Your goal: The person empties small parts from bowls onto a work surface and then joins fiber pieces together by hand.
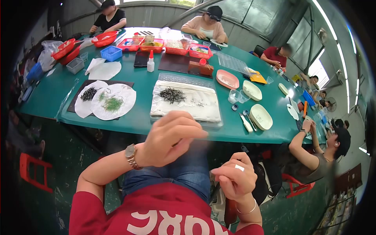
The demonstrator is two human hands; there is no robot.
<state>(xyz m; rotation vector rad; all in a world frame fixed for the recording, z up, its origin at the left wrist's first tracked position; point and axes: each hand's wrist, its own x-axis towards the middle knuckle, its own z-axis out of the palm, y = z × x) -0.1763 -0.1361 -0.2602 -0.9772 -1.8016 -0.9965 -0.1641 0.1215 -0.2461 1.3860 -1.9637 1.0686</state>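
Observation:
My left hand (170, 139), with a watch on its wrist, is raised over my lap by the table's front edge. Its fingers are bent and drawn together, their tips slightly blurred. My right hand (237, 176) is lower and to the right, closed in a pinch, with a small white patch on one finger. Whatever either hand may hold is too small or hidden to name. Just beyond my left hand lies a white pad (188, 102) in a clear plastic tray (219, 119). On the pad rests a pile of short black pieces (172, 95).
Round white sheets (124, 92) carry green strands (112, 103) and black bits at left. A glue bottle (150, 62) stands behind the tray. Oval dishes (261, 117), clear cups and a white-handled tool (246, 122) lie right. Red baskets (105, 38) stand farther back. Other people sit around the table.

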